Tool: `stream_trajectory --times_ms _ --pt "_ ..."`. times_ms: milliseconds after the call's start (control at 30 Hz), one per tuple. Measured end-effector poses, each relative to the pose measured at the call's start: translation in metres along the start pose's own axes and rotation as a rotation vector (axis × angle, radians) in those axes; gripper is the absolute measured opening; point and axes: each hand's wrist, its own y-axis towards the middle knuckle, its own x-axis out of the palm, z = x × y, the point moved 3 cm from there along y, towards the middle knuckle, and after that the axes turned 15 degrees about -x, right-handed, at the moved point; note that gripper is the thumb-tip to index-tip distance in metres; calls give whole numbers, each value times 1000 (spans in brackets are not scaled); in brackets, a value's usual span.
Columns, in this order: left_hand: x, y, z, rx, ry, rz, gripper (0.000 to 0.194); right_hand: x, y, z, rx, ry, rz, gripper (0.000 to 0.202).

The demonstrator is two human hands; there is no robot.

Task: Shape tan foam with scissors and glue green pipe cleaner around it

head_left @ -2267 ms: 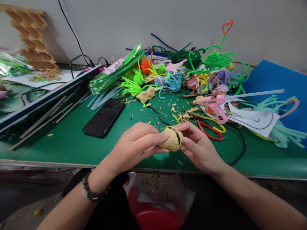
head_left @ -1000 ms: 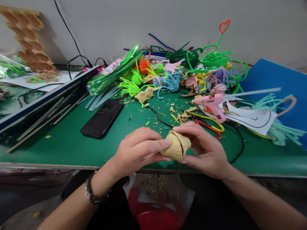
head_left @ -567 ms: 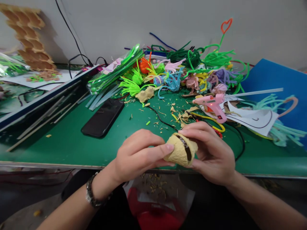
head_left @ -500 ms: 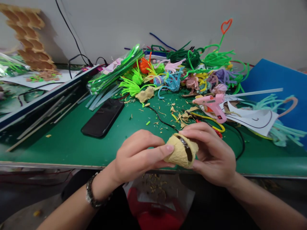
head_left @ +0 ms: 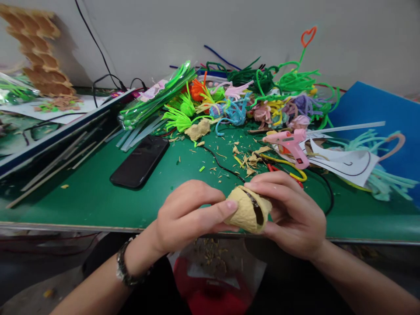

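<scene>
- Green tabletop (head_left: 92, 197), strewn with tan scraps (head_left: 252, 159)
- Black phone (head_left: 140, 161), lying flat
- Translucent sticks (head_left: 141, 132), just beyond the phone
- Black cable (head_left: 223, 166), beside the scraps
- Heap of coloured fuzzy stems (head_left: 238, 112), along the far side

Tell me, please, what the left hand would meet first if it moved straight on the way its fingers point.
The tan cup-like piece, which the left hand touches; beyond it, probably the right hand, though depth is hard to judge.

a rough, matt, papery shell (head_left: 242, 213); a smooth, glossy phone (head_left: 140, 162).
</scene>
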Motion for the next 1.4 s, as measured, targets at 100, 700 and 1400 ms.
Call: stream_trajectory --times_ms 100,700,1400 --pt "-1 -1 1 5 -6 5 11 -1 0 -1 -11 -13 -1 34" --pt "4 2 -4 -54 -95 -20 13 -2 2 2 -55 -36 -35 33" --pt "13 2 -26 -288 -324 38 23 1 -8 25 350 510 37 35"
